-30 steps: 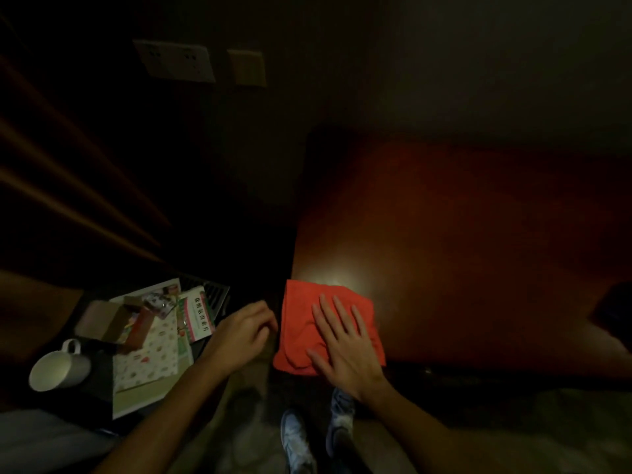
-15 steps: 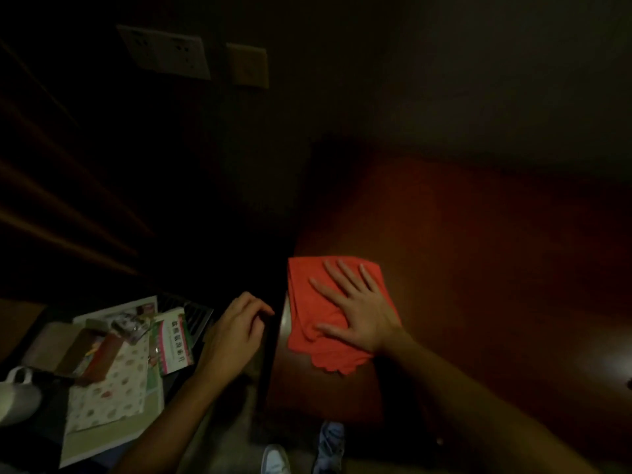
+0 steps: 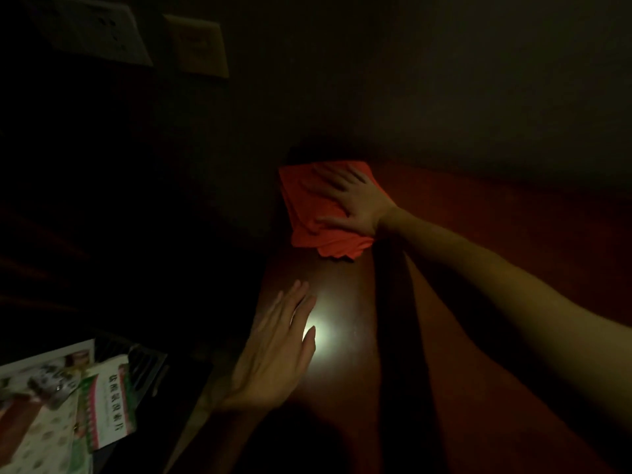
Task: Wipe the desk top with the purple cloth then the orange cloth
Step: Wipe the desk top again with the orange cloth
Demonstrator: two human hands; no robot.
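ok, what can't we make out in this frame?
Head view only:
- Purple cloth: not in view.
- Desk far right: lost in darkness.
- Orange cloth: partly covered by the right hand.
- Papers at lower left: cut off by the frame edge, print too small to read.
- Left hand: desk contact unclear.

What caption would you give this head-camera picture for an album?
In dim light, the right hand presses an orange cloth flat at the desk top's far corner; the left hand rests nearer.

Head view — downward, close over desk (image 3: 478, 268)
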